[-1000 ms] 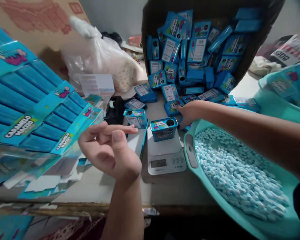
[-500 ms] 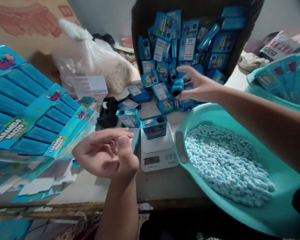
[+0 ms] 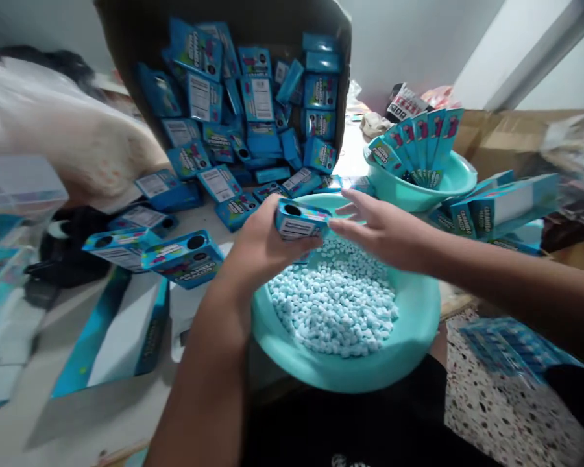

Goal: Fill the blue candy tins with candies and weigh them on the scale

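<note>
My left hand grips a small blue candy box by its near end and underside; a round dark hole shows in its top face. Close to the box's other end is my right hand, fingers stretched out and apart, the tips near or touching the box. Beneath both hands sits a turquoise basin with a heap of pale blue candies. To the left another candy box stands on a white scale, largely hidden by my left arm, beside a similar box.
Behind the basin a large dark-sided carton lies on its side, many blue boxes spilling out. A second turquoise bowl at the right holds fanned blue cartons. A long blue display tray and a black tape dispenser lie left.
My view has swung right. The right hand has brought a box from the pile to above the basin, where my left hand now holds it; the right hand's fingers have opened.
</note>
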Action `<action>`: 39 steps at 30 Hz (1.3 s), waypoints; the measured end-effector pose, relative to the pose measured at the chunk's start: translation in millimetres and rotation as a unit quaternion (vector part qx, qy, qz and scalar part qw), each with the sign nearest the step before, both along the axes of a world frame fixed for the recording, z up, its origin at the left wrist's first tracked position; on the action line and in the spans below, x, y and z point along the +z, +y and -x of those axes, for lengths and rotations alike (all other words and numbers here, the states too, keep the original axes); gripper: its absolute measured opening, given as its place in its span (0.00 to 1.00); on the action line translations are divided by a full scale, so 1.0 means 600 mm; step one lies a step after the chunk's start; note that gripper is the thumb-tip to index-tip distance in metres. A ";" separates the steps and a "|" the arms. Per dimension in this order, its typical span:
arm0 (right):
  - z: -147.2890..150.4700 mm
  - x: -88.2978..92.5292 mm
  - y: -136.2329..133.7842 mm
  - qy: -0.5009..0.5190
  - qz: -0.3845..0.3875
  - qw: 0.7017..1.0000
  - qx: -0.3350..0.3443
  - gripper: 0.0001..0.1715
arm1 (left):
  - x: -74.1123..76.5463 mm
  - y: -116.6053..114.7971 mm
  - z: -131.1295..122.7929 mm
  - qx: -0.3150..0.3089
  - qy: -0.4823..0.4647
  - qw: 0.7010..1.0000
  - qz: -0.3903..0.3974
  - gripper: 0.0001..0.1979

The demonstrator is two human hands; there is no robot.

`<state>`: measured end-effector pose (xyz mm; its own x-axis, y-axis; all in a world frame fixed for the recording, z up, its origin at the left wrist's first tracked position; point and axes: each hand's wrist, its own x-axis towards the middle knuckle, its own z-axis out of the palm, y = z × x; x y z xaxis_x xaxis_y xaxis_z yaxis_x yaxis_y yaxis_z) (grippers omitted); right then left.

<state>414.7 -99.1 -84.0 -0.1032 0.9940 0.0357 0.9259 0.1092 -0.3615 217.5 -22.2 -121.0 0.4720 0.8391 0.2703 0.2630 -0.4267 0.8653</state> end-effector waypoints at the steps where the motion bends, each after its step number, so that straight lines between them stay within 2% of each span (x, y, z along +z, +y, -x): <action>1: -0.002 -0.008 -0.021 -0.048 -0.017 0.999 0.008 0.33 | -0.011 0.006 -0.001 0.003 -0.027 0.999 0.033 0.24; 2: -0.001 -0.017 -0.044 -0.079 -0.008 0.995 0.060 0.32 | -0.020 0.010 0.000 0.002 -0.049 0.997 0.060 0.24; 3: 0.002 -0.028 -0.065 -0.085 0.011 0.985 0.152 0.33 | -0.025 0.013 0.001 0.002 -0.060 0.996 0.073 0.24; 5: 0.009 -0.052 -0.095 -0.045 0.075 0.950 0.301 0.34 | -0.027 0.013 0.003 0.018 -0.057 0.996 0.066 0.24; 8: 0.011 -0.092 -0.096 0.007 0.137 0.908 0.396 0.33 | -0.024 0.008 0.003 0.053 -0.037 0.997 0.049 0.24; 13: 0.003 -0.156 -0.048 -0.020 0.086 0.865 0.493 0.34 | -0.031 0.006 0.000 0.103 -0.073 0.991 0.051 0.26; 18: 0.012 -0.193 -0.025 -0.092 -0.020 0.855 0.510 0.33 | -0.030 0.007 0.002 0.091 -0.036 0.995 0.021 0.24; 23: 0.022 -0.205 0.014 -0.156 -0.096 0.865 0.468 0.27 | -0.023 0.010 0.000 0.085 -0.064 0.994 0.031 0.24; 28: 0.008 -0.212 0.061 -0.187 -0.096 0.889 0.408 0.24 | -0.021 0.011 -0.002 0.086 -0.055 0.995 -0.005 0.24; 32: -0.006 -0.187 0.083 -0.188 -0.054 0.904 0.381 0.26 | -0.022 0.010 -0.002 0.086 -0.070 0.994 0.002 0.23; 35: 0.013 -0.154 0.067 -0.176 -0.042 0.917 0.355 0.28 | -0.023 0.011 -0.004 0.098 -0.098 0.990 0.007 0.23; 37: 0.043 -0.141 0.034 -0.167 -0.046 0.910 0.376 0.31 | -0.022 0.011 -0.006 0.116 -0.117 0.986 0.018 0.22; 39: 0.075 -0.142 -0.011 -0.143 -0.042 0.914 0.376 0.33 | -0.019 0.007 -0.009 0.118 -0.136 0.983 0.048 0.22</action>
